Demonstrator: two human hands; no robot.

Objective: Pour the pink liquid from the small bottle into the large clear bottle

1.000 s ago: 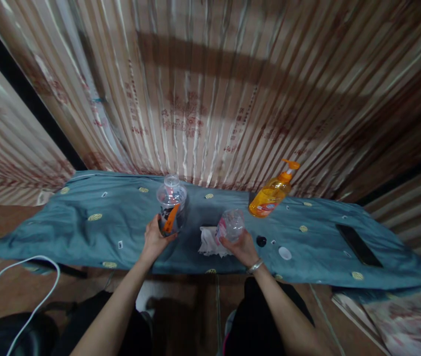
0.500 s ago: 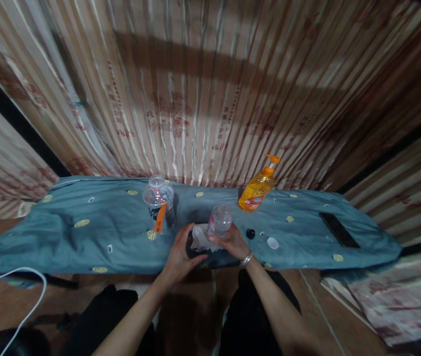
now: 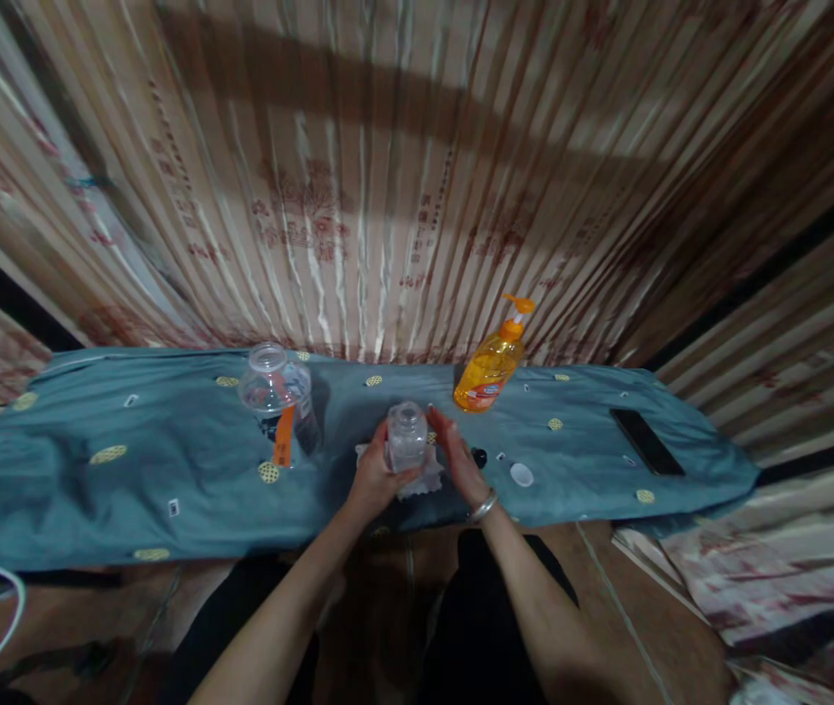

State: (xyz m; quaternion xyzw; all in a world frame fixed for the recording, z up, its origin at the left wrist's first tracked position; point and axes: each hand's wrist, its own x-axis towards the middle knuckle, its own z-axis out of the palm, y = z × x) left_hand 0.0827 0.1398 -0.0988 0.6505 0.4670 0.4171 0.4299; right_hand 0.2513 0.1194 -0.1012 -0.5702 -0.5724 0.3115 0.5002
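Observation:
My left hand [image 3: 374,480] is wrapped around a small clear bottle [image 3: 407,446], its open mouth facing up toward me. My right hand [image 3: 459,462] is just right of the bottle, fingers stretched out and slightly apart, holding nothing. Under and beside the bottle lies a crumpled white tissue [image 3: 428,480], partly covered by the bottle and left hand. A small black cap [image 3: 480,457] is right beside my right hand, and a white round disc [image 3: 522,475] lies a little further right.
On the blue-green cloth [image 3: 204,441] stands a clear plastic cup [image 3: 264,392] with an orange strip [image 3: 284,436], at left. An orange pump bottle [image 3: 488,374] stands behind the right hand. A black phone [image 3: 646,443] lies far right. Striped curtains [image 3: 358,245] hang behind.
The clear bottle has passed from my right hand to my left and now shows its open mouth. My right hand has let go and opened. The view has shifted slightly right.

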